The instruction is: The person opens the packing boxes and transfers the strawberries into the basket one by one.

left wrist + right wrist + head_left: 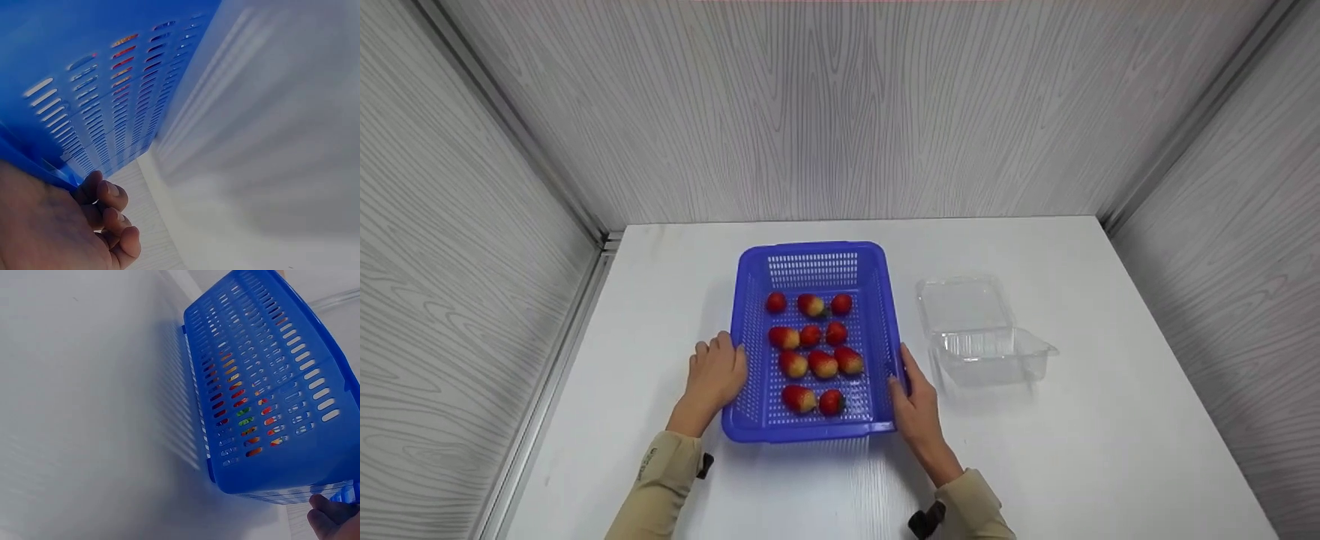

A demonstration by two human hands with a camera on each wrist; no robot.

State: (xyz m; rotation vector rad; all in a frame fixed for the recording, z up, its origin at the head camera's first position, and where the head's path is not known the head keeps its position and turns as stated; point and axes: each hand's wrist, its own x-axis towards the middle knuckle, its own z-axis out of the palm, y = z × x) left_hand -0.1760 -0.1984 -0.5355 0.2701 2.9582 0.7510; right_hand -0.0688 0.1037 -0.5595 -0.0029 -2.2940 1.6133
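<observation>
White tabletop [1110, 450] fills the lower frame, and we go across it from the left. Our left hand [717, 375] lies against the left wall of the blue basket [750, 427], fingers curled at its rim in a holding grip. The basket sits at centre frame: rectangular, slotted plastic, with eleven red strawberries [810, 335] loose in rows on its floor. Our right hand [916, 401] holds the right wall, thumb hooked over the rim. Further right, just beside, stands an open clear clamshell box [982, 334].
</observation>
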